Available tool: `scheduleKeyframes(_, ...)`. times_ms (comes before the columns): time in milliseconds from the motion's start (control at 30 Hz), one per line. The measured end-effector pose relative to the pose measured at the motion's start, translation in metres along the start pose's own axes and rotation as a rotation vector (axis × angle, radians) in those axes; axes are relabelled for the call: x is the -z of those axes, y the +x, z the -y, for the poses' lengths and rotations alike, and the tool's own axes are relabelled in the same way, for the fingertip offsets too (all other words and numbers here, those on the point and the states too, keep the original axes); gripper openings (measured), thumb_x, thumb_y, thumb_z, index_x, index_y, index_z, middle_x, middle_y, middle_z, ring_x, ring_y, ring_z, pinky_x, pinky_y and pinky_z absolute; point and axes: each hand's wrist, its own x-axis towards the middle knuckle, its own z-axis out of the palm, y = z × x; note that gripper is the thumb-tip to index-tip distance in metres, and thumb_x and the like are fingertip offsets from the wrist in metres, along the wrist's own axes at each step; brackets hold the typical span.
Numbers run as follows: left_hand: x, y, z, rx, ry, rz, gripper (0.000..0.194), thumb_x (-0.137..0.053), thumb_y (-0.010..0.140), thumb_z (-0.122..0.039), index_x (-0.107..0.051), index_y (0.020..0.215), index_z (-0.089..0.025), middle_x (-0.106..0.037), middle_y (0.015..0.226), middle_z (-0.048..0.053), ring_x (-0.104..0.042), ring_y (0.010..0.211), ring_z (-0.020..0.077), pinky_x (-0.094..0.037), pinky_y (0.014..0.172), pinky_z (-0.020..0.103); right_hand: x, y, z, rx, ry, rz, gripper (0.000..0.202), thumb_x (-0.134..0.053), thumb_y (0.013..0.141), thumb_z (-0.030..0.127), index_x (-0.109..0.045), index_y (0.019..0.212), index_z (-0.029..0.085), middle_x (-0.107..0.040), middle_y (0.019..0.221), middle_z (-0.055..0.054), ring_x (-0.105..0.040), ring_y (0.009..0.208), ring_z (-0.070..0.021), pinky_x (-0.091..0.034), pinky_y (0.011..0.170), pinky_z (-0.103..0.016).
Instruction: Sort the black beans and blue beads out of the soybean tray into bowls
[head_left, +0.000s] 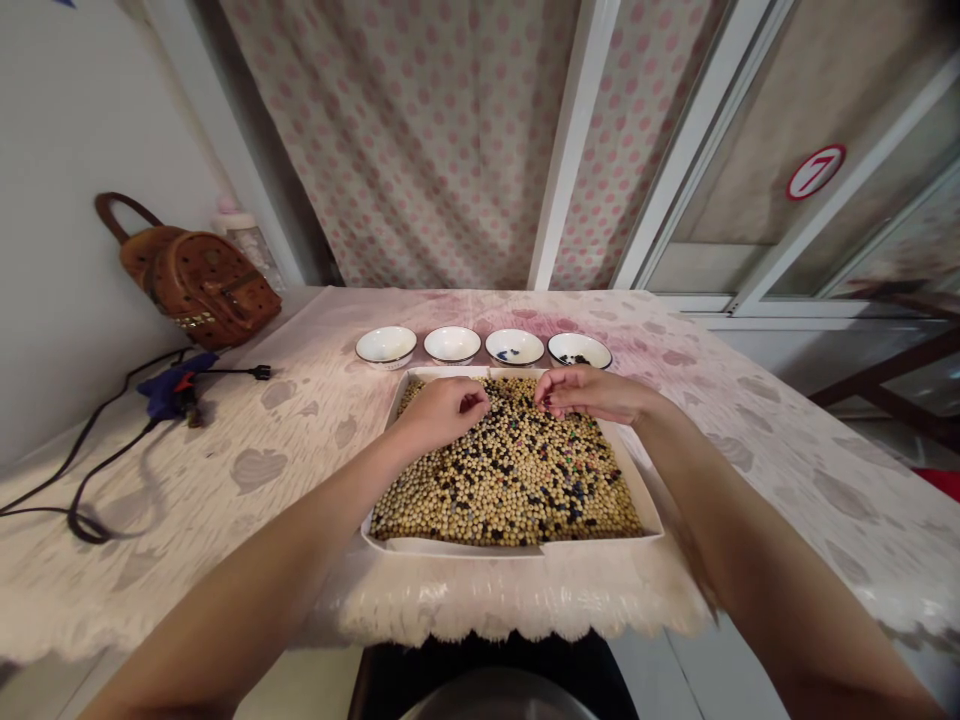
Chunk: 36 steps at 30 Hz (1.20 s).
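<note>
Cloth-covered tbl [307, 450], pale & patterned, filled much of the lower view. White tray [465, 548] sat nr its front edge. L hand [442, 408] was over the tray's far L part, fingers curled in, thumb nr index; couldn't tell if it gripped anything. R hand [589, 392] was over the far R part, fingers bent twd thumb; couldn't tell there either. Four white bowls [386, 345] w/ dk rims stood in a row just beyond the tray; 3rd from L held dk blue bits [503, 356], 4th blk bits [576, 360]. Beads [495, 480], mostly tan & blk w/ a few colored, covered the tray's floor.
</note>
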Motion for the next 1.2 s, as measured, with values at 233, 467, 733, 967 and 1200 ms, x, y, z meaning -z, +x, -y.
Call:
scheduleKeyframes(233, 0.001, 0.0, 0.0, -0.006, -0.004, -0.006, 0.017, -0.056, 0.089, -0.028, -0.071, 0.087, -0.019, -0.07, 0.08, 0.002, -0.058, 0.068, 0.014, -0.039, 0.061, 0.025, -0.004, 0.007, -0.005, -0.059, -0.265, -0.035, 0.019, -0.071, 0.078, 0.031, -0.065, 0.091, 0.018, -0.063, 0.079, -0.001, -0.054, 0.064, -0.0104, -0.044, 0.06, -0.026)
scheduleKeyframes(467, 0.002, 0.0, -0.003, 0.009, 0.007, -0.007, 0.016, -0.057, 0.089, -0.026, -0.07, 0.085, -0.019, -0.07, 0.079, 0.002, -0.058, 0.067, 0.0142, -0.039, 0.06, 0.025, -0.002, 0.007, 0.0, 0.217, 0.086, -0.394, 0.018, -0.069, 0.078, 0.028, -0.057, 0.089, 0.021, -0.061, 0.08, 0.0, -0.056, 0.071, -0.012, -0.048, 0.071, -0.03)
scheduleKeyframes(733, 0.0, -0.001, 0.0, -0.006, 0.012, -0.01, 0.018, -0.056, 0.09, -0.029, -0.071, 0.086, -0.019, -0.071, 0.083, 0.003, -0.059, 0.07, 0.0145, -0.041, 0.063, 0.025, 0.028, 0.003, -0.014, 0.27, 0.379, -0.583, 0.02, -0.076, 0.071, 0.024, -0.067, 0.088, 0.02, -0.067, 0.086, -0.003, -0.061, 0.077, -0.012, -0.052, 0.088, -0.031)
scheduleKeyframes(967, 0.001, -0.001, -0.002, -0.007, 0.011, 0.0, 0.016, -0.056, 0.089, -0.026, -0.071, 0.086, -0.02, -0.07, 0.078, 0.001, -0.06, 0.068, 0.0145, -0.041, 0.062, 0.026, 0.022, 0.012, -0.02, 0.293, 0.292, -0.6, 0.026, -0.077, 0.072, 0.032, -0.072, 0.094, 0.02, -0.072, 0.108, -0.009, -0.064, 0.109, -0.0235, -0.048, 0.105, -0.041)
scheduleKeyframes(1200, 0.0, 0.0, -0.001, -0.042, -0.005, -0.014, 0.015, -0.057, 0.089, -0.026, -0.07, 0.086, -0.02, -0.072, 0.081, 0.002, -0.06, 0.069, 0.0146, -0.041, 0.062, 0.026, 0.019, 0.008, -0.015, 0.222, 0.262, -0.47, 0.025, -0.07, 0.08, 0.034, -0.071, 0.101, 0.021, -0.069, 0.122, -0.01, -0.06, 0.121, -0.0255, -0.044, 0.111, -0.043)
